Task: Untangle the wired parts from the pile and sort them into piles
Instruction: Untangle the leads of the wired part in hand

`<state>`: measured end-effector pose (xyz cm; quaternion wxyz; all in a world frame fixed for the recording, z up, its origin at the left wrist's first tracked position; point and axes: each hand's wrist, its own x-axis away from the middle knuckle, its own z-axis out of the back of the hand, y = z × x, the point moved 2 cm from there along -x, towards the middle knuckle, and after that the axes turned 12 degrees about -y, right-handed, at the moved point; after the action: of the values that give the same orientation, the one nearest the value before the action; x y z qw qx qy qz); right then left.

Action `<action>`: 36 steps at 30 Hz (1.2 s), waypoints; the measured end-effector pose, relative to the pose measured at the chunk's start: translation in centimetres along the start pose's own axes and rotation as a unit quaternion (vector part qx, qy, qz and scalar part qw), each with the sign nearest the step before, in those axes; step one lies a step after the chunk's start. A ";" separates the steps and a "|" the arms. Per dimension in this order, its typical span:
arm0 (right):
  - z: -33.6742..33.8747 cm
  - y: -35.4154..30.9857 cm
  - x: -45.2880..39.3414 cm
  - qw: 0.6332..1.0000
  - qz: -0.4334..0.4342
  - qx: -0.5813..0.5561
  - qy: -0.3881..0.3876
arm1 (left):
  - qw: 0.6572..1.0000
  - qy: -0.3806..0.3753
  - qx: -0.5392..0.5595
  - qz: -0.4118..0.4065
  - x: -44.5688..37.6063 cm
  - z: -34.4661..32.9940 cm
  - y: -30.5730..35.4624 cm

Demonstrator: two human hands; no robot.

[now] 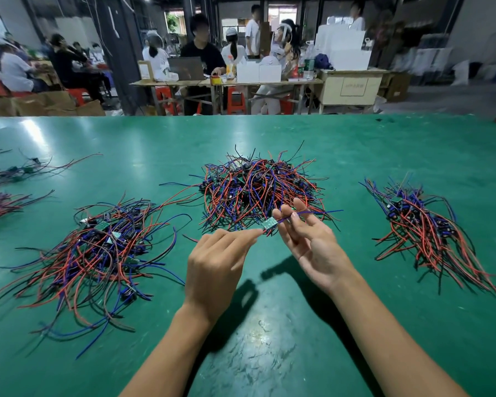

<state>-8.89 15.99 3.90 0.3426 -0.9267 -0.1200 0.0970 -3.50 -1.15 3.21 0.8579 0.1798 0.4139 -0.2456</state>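
Near edge, 6 o'clock: my two bare forearms reach up over the glossy green table top [269, 339].
My left hand [215, 270]: fingers drawn together to a pinch on the lower end of the small green circuit board with red, blue and black wire leads [269, 223]; I hold that one part up off the table.
My right hand [312, 245]: palm up, fingers mostly straight, the part's blue lead running between my fingers [294, 217] at 12 o'clock of the palm; whether I truly grip it or it merely lies there, I cannot tell.
9 o'clock: loose spread pile of wired boards [98, 253], sorted as I judge, though untidy.
3 o'clock: combed bundle of wired boards [424, 230], leads mostly running one way, so likely sorted.
12 o'clock: dense tangled heap of red, blue and black wires [258, 190], just beyond my fingertips, the source pile.
Far 9 to 10 o'clock: thin wire bunches at the table's left edge [0, 190].
Progress: roughly halfway by my reckoning; two good piles made, the middle heap large and yet to be untangled.
Beyond the table: people seated at wooden benches [226, 81], blurred.
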 end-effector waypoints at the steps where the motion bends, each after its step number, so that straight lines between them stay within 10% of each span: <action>1: 0.0 -0.1 0.0 1.000 0.014 0.020 0.008 | 0.999 -0.003 0.022 0.023 -0.1 -0.1 0.1; 20: 2.1 -7.3 -1.2 0.898 0.123 0.380 0.185 | 0.937 -0.209 0.122 0.251 0.5 -1.8 -0.6; 26: 6.2 -18.7 -5.7 0.665 0.041 0.696 0.267 | 0.930 -0.228 0.124 0.260 0.6 -2.2 -0.9; 31: 12.6 -17.9 -4.9 0.449 -0.242 0.811 0.286 | 0.925 -0.235 0.126 0.272 0.6 -2.2 -0.9; 36: 15.8 -16.1 -3.1 0.333 -0.184 0.874 0.301 | 0.921 -0.236 0.131 0.281 0.7 -2.1 -1.0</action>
<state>-18.51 36.61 2.97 0.9784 -0.0162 -0.0230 -0.2046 -5.00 -1.11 1.26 0.9331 0.3368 0.0961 -0.0816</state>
